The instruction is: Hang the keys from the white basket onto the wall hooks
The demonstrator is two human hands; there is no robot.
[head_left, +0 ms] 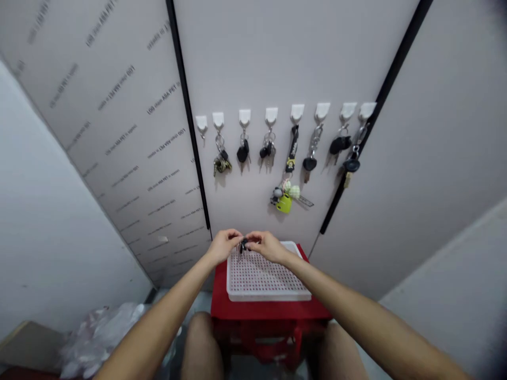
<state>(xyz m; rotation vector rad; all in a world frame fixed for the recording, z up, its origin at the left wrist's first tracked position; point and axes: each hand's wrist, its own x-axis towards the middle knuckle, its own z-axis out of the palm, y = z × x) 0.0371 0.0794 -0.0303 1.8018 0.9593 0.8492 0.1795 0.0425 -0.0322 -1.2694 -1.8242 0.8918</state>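
A small bunch of keys (242, 246) with a dark head hangs between my two hands, over the far left part of a white perforated tray (269, 295). My left hand (225, 244) pinches it from the left, fingertips and thumb closed. From the right, my right hand (266, 245) grips the same bunch between thumb and fingers. On the panel above, a row of white hooks (271, 114) carries several key sets, among them a black lanyard (292, 149) with a lime-green charm (284, 203). The leftmost hook (202, 123) has no keys on it.
The tray rests on a red stool (225, 309) between my knees. Behind it rises the grey wall panel (253, 200), edged by black strips (190, 116). Clear plastic bags (105, 335) lie on the floor at the lower left.
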